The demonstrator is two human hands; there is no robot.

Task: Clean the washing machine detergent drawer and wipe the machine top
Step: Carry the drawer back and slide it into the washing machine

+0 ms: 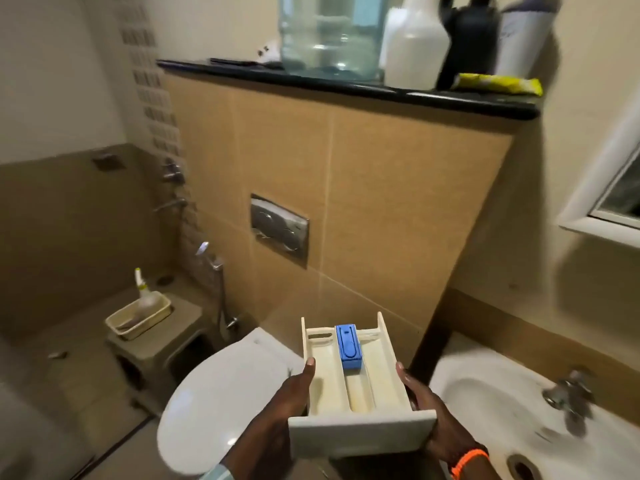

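Head view (only cam). Detergent drawer (pixel 360 379) is out of the machine, carried level in both hands, lower centre of frame. No washing machine in view, so the top wipe can't be assessed.

Left hand (pixel 277 407): wrapped on drawer's left wall, thumb lying over the rim, fingers under and hidden. Closed on the drawer.
Right hand (pixel 433 420): same on the right wall, thumb on the rim, orange band at wrist. Closed on the drawer.

Drawer: cream plastic, front panel nearest the camera, three channels running away from it. Blue insert (pixel 349 346) sits in the middle channel toward the far end. Yellowish film on channel floors, looks like old detergent residue.

Surroundings: white sink (pixel 491 393) at lower right w/ tap (pixel 568 396) at right edge; drawer's right corner is just beside the basin rim. Closed toilet lid (pixel 225 403) lower left, under the drawer's left side. Black ledge (pixel 346 84) along the top w/ bottles. Frame blurred at edges.

Judgement, step in hand: bringing drawer to the sink for rinsing. Approx. early in task.

To do it well:
- shift drawer right until fully over the basin before tilting, else drips land on the toilet lid.
- free the right hand for the tap; left hand then needs a firmer hold nearer mid-wall.
- lift out blue insert, rinse separately; residue prob. sits under it.
- tilt the far end down so water runs along the channels and out.
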